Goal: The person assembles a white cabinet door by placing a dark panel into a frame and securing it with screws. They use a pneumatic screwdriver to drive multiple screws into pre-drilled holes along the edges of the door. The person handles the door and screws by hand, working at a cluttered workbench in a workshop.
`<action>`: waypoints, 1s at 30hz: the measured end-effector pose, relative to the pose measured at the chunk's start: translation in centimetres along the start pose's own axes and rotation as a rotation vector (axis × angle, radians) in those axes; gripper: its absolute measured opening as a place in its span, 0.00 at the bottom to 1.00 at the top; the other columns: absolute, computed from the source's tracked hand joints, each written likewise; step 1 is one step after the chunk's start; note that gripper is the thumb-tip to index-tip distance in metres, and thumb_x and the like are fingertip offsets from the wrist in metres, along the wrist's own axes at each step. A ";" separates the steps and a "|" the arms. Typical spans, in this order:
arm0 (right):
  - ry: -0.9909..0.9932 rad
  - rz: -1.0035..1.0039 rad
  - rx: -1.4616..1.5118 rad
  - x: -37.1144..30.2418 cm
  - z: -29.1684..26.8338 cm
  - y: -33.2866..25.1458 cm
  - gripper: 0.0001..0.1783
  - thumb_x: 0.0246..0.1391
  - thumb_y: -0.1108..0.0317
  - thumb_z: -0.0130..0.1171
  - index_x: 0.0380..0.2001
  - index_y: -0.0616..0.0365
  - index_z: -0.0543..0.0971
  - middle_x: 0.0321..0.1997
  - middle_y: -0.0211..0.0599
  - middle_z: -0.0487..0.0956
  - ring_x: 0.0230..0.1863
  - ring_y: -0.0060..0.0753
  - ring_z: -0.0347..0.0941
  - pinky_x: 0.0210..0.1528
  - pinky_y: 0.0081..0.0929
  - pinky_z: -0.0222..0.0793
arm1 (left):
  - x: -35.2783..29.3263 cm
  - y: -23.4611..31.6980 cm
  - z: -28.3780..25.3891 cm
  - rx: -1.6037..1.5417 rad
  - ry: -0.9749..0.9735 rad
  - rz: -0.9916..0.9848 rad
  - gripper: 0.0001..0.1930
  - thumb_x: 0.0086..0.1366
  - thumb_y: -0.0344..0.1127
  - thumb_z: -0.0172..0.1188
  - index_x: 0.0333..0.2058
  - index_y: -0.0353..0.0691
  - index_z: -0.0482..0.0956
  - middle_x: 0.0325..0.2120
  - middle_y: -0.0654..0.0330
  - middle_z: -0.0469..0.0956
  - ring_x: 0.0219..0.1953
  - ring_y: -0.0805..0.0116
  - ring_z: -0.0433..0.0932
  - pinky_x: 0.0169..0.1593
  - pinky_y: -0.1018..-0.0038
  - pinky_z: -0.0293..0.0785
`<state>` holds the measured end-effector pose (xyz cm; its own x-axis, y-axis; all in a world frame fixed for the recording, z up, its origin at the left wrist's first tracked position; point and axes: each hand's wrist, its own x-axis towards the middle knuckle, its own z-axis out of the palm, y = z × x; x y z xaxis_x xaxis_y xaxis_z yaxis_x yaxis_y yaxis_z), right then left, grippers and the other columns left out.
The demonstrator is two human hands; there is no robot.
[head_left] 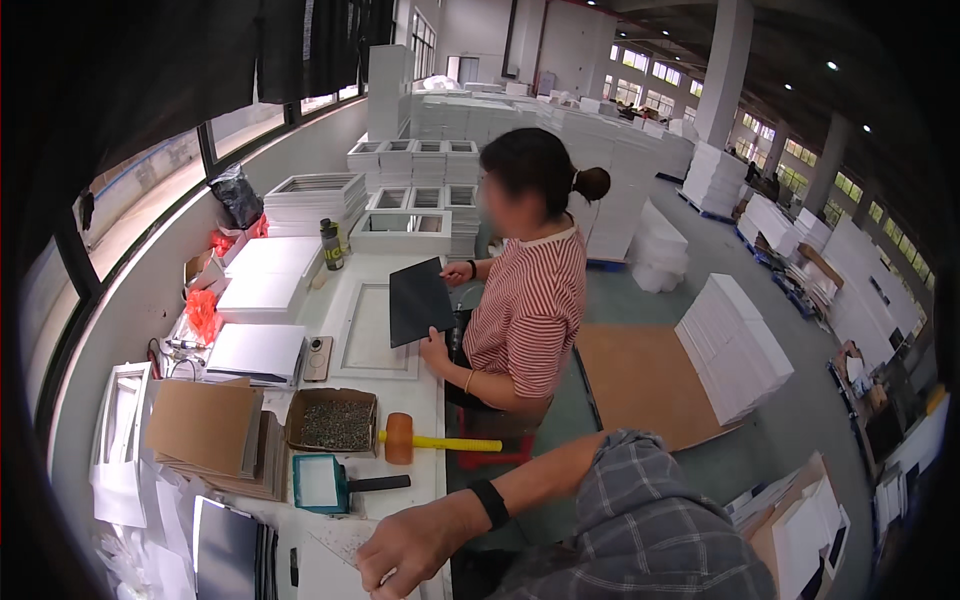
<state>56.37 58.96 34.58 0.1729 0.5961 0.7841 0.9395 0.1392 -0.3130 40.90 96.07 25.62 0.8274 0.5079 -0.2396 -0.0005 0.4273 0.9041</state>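
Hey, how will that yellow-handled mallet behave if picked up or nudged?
The mallet probably feels head-heavy, given its thick brown head on a slim handle. The head looks rounded, so it may roll. The handle juts past the table, so a bump might swing it.

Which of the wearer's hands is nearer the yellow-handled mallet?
Right, as far as shown: the right hand is lower in the picture than the mallet, not touching it; the left hand is out of view.
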 end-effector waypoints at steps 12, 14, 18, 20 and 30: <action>-0.101 0.743 -0.043 -20.8 -3.5 -13.7 0.16 0.58 0.82 0.58 0.50 0.59 0.78 0.59 0.46 0.76 0.58 0.50 0.76 0.55 0.37 0.77 | -7.7 -4.1 5.5 0.426 -0.362 -0.222 0.47 0.76 0.64 0.46 0.73 0.24 0.52 0.75 0.35 0.52 0.77 0.37 0.50 0.77 0.47 0.48; -0.040 0.897 -0.025 -25.2 -4.6 -15.4 0.15 0.64 0.75 0.58 0.53 0.61 0.77 0.61 0.50 0.75 0.59 0.48 0.77 0.58 0.39 0.75 | -9.3 -4.9 6.4 0.485 -0.403 -0.254 0.47 0.76 0.64 0.46 0.73 0.23 0.53 0.75 0.35 0.53 0.76 0.37 0.50 0.77 0.47 0.48; 0.387 1.436 0.043 -26.5 -5.5 -19.3 0.21 0.74 0.57 0.50 0.55 0.65 0.73 0.56 0.50 0.76 0.58 0.43 0.76 0.59 0.37 0.72 | -8.8 -10.6 0.3 0.736 -0.815 0.265 0.42 0.77 0.62 0.43 0.70 0.26 0.63 0.71 0.40 0.64 0.74 0.41 0.57 0.76 0.48 0.49; 0.457 1.534 0.092 -27.3 -6.5 -21.0 0.26 0.76 0.50 0.45 0.52 0.66 0.73 0.48 0.47 0.77 0.50 0.37 0.76 0.55 0.35 0.71 | -11.5 -10.3 5.1 0.779 -0.846 0.246 0.42 0.78 0.63 0.40 0.69 0.26 0.65 0.69 0.41 0.66 0.74 0.41 0.58 0.76 0.48 0.48; 0.710 1.502 0.073 -31.8 -9.5 -24.2 0.28 0.79 0.48 0.41 0.49 0.66 0.76 0.39 0.32 0.79 0.42 0.21 0.71 0.49 0.27 0.71 | -11.1 -18.6 12.5 0.597 -0.443 -0.187 0.35 0.82 0.56 0.41 0.72 0.30 0.61 0.71 0.45 0.65 0.75 0.53 0.58 0.76 0.62 0.52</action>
<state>30.98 29.09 22.30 0.9615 -0.2276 -0.1540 -0.1890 -0.1411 -0.9718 38.76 73.13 15.88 0.9318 0.0654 -0.3571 0.3610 -0.0639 0.9304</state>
